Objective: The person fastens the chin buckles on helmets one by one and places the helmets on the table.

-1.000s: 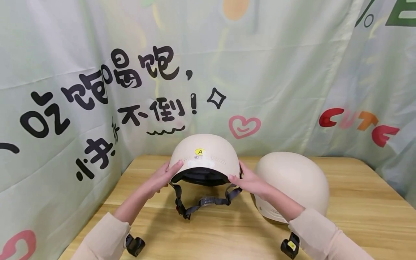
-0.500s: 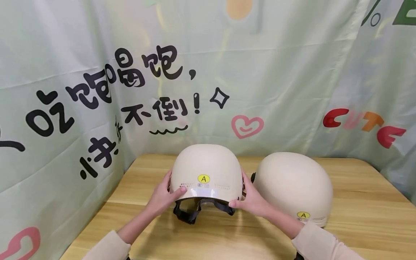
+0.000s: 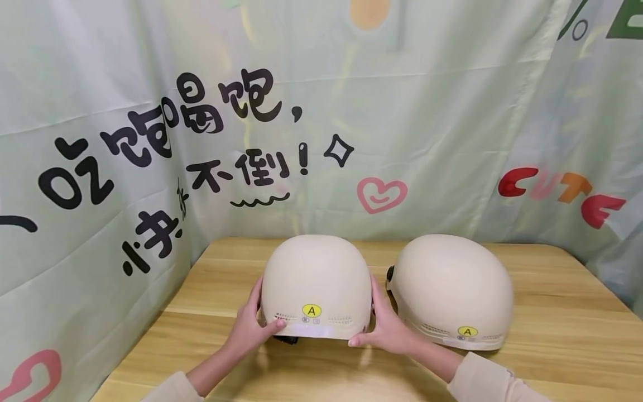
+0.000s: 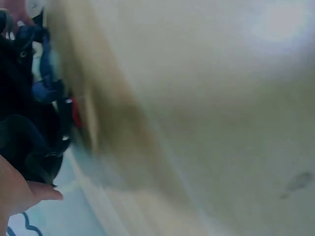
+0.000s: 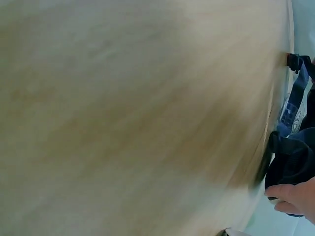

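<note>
Helmet (image 3: pixel 316 273) is filling the space between my left hand (image 3: pixel 249 324) and right hand (image 3: pixel 390 326); both, partly curled, are gripping its sides, presumably keeping it balanced.

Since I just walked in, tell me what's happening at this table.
A person holds a cream helmet at its two sides, left hand and right hand opposite each other, above the wooden table. The wrist views show its dark strap underneath; whether the strap touches the table is hard to tell. A second helmet, much alike, sits on the table to the right, with neither hand holding it.
</note>
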Demonstrator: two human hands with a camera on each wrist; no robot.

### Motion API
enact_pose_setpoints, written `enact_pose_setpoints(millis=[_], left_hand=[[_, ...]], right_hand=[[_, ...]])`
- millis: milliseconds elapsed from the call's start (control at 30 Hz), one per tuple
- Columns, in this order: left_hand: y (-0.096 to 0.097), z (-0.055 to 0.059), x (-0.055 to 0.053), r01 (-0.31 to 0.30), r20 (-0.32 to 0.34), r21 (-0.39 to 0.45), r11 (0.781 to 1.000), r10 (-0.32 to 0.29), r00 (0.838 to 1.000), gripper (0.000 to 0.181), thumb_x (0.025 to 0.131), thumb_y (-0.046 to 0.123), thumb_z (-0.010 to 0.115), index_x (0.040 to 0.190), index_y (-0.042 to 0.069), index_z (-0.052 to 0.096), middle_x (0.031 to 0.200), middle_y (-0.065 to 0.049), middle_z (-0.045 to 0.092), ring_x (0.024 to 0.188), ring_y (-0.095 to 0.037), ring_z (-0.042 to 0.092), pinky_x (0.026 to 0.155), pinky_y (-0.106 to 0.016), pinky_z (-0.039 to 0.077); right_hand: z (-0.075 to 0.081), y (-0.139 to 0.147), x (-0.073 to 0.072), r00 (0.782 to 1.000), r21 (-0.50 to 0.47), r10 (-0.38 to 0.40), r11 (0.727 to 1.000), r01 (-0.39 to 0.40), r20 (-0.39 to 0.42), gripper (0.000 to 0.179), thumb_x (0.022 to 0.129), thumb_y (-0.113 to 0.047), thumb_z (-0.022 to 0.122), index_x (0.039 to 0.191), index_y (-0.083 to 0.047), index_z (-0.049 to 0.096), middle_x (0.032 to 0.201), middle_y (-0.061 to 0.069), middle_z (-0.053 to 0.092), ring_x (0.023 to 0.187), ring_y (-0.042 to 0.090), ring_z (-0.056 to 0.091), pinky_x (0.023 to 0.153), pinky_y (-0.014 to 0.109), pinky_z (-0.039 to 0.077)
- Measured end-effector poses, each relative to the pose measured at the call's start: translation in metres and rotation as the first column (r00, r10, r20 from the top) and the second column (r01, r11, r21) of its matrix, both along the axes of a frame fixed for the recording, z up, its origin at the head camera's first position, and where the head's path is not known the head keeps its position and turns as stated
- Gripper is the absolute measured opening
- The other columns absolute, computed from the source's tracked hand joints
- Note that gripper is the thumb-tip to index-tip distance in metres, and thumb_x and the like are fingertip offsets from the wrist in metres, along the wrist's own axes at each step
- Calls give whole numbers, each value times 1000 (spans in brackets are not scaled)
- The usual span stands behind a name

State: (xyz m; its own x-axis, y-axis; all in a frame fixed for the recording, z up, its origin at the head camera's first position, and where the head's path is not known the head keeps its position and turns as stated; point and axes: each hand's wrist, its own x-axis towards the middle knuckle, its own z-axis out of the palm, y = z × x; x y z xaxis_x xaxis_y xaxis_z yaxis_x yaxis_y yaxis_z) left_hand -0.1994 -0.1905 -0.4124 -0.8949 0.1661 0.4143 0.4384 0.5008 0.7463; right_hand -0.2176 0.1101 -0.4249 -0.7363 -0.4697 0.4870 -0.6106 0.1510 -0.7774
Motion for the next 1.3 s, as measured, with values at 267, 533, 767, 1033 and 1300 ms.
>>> enact_pose_setpoints(millis=[267, 533, 767, 1033, 1300], left_hand=[[-8, -14, 2, 20, 95, -102, 995, -10, 995, 109, 70, 33, 76, 149, 9, 5, 148, -26, 28, 131, -44, 36, 104, -60, 31], [-15, -19, -1, 84, 112, -145, 986, -68, 991, 120, 63, 36, 83, 149, 9, 3, 147, -27, 27, 131, -45, 34, 103, -61, 30], [-20, -25, -10, 111, 95, -135, 985, -98, 991, 121, 58, 34, 86, 145, 0, 9, 146, -29, 28, 132, -44, 34, 105, -57, 29], [-22, -31, -12, 96, 152, -134, 986, -76, 986, 119, 59, 33, 85, 143, -2, 9, 148, -29, 23, 134, -44, 29, 107, -55, 26], [-24, -36, -17, 128, 165, -125, 984, -107, 980, 116, 61, 30, 84, 142, -5, 9, 147, -32, 22, 135, -45, 27, 106, -53, 25]], right_hand=[[-7, -2, 3, 996, 55, -82, 995, 81, 32, 141, 48, -28, 92, 150, -17, -5, 154, 19, 10, 136, 42, 21, 103, 67, 19], [-12, -8, 8, 981, 140, -193, 973, 186, 38, 148, 39, -32, 93, 149, -9, -3, 153, 22, 13, 138, 39, 22, 106, 58, 21], [-15, -16, 8, 964, 169, -262, 953, 252, 39, 150, 33, -36, 92, 149, -4, 3, 153, 21, 15, 139, 37, 23, 109, 51, 21], [-16, -20, 5, 961, 225, -275, 939, 261, 36, 149, 33, -34, 94, 148, -3, 5, 153, 18, 17, 139, 30, 24, 111, 48, 23], [-18, -19, 0, 964, 231, -260, 936, 267, -62, 149, 33, -37, 93, 147, 1, 5, 151, 20, 20, 137, 31, 28, 108, 52, 29]])
